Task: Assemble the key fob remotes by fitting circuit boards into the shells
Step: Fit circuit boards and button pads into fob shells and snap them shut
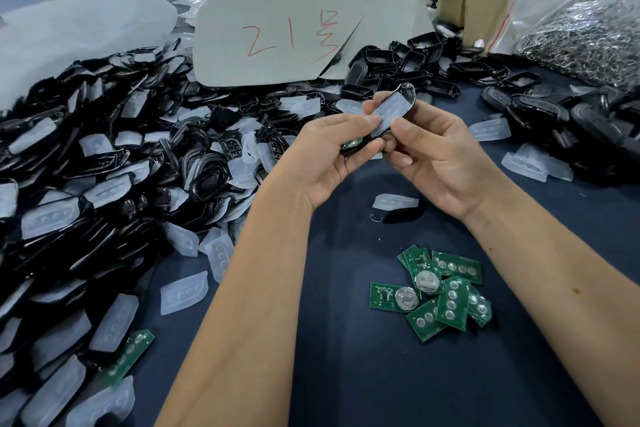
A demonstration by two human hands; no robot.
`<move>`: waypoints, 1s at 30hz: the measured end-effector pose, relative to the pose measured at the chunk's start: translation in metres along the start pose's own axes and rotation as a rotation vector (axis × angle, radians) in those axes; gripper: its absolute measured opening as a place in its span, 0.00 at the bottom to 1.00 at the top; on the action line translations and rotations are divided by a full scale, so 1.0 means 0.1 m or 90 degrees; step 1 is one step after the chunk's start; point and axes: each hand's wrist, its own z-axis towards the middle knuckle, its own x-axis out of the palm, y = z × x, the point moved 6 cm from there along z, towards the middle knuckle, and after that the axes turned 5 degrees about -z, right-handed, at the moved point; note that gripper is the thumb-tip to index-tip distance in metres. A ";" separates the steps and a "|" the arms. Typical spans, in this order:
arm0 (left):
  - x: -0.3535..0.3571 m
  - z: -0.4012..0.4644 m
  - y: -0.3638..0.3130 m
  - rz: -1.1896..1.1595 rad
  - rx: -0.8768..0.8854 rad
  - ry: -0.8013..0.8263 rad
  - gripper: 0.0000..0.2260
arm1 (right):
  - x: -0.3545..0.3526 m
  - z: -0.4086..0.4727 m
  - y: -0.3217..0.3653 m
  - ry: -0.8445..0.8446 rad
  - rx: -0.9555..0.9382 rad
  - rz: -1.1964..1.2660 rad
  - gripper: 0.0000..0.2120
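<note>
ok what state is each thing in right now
shell: held up in both hands, white pad in it
left hand: grips shell, green board tucked beneath
right hand: pinches shell
boards: loose heap on cloth
shell pile: unassembled, pads mixed in

grey card point(277, 10) leaning on the shells, red handwritten "21" and a character

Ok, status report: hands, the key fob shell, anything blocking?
Left hand and right hand both grip black key fob shell with translucent pad. Green circuit board tucked in left palm. Nothing blocking.
</note>
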 end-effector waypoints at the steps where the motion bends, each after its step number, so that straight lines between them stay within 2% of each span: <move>1: -0.01 0.00 0.00 -0.001 0.001 -0.004 0.08 | -0.01 0.00 0.00 -0.002 0.003 0.005 0.18; 5: 0.00 0.00 -0.01 -0.012 -0.003 -0.010 0.09 | -0.05 0.01 -0.02 -0.040 0.020 0.050 0.19; 9: -0.11 0.03 -0.04 -0.039 0.004 -0.075 0.12 | -0.09 0.02 -0.01 -0.073 0.032 0.085 0.16; 16: -0.24 0.03 -0.13 0.028 0.097 -0.096 0.20 | -0.11 0.03 -0.05 -0.110 0.066 0.067 0.18; 19: -0.28 0.06 -0.09 0.051 0.105 -0.147 0.15 | -0.07 0.04 -0.05 -0.100 0.060 0.049 0.18; 22: -0.30 0.08 -0.07 0.052 0.112 -0.152 0.08 | -0.05 0.03 -0.03 -0.103 0.049 0.044 0.20; 26: -0.32 0.08 -0.06 0.043 0.119 -0.158 0.12 | -0.04 0.03 -0.03 -0.106 0.042 0.026 0.21; 30: -0.31 0.08 -0.06 0.041 0.130 -0.170 0.10 | -0.06 0.03 -0.03 -0.105 0.045 0.027 0.20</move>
